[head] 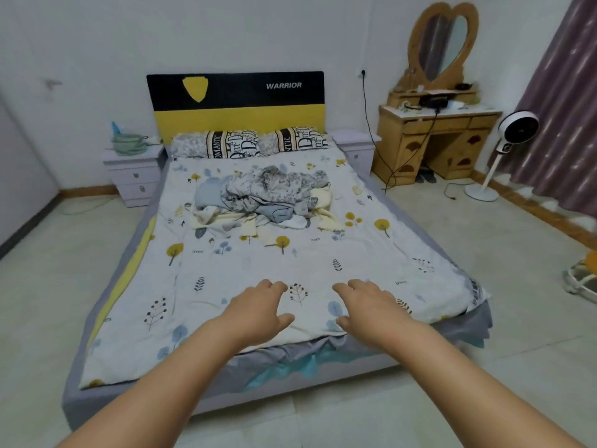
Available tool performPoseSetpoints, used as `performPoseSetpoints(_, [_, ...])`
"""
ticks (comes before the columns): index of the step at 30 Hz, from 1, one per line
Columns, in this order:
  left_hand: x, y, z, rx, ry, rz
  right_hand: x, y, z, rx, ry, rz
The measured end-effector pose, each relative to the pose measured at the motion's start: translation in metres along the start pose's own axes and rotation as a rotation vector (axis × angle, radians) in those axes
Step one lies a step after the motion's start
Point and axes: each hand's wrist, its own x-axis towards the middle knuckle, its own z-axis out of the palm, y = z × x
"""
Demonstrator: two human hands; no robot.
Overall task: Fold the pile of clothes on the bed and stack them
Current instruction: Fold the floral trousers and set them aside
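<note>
The fingers (277, 286) of the left hand (258, 307) are loosely spread and slightly bent, with the thumb held apart toward the middle; they hold nothing. The right hand (365, 305) mirrors it, its fingers (342, 287) relaxed and parted, also holding nothing. Both hands reach forward side by side over the foot end of the bed (97, 376), palms down above the quilt (323, 253); whether they touch the fabric cannot be told. Both forearms are bare.

The quilt is white, printed with yellow and blue trees and dark leaf sprigs, and covers most of the mattress. The pile of clothes (265, 197) lies unfolded on the quilt toward the head end, well apart from the hands: a crumpled heap of grey-blue floral fabric, plain blue pieces and pale yellow ones. Behind it, two patterned pillows (248, 143) lean against a black and yellow headboard (235, 101) marked WARRIOR.

A pale nightstand (135, 176) stands left of the bed, carrying a green dish set. To the right stand a wooden dressing table (436, 140) with a heart-shaped mirror (442, 43), a white standing fan (513, 134) and a purple curtain (562, 108).
</note>
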Motion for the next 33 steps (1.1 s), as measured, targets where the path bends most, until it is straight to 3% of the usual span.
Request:
performPoseSetpoints(15, [0.161,-0.058,-0.039,-0.026,0.006,-0.074,0.168,0.019,-0.036,0.030,-0.083,-0.087])
performPoseSetpoints(33, [0.335,-0.038,-0.076,-0.101,0.042,-0.279,0.366,0.111,-0.087,-0.089,-0.151,-0.246])
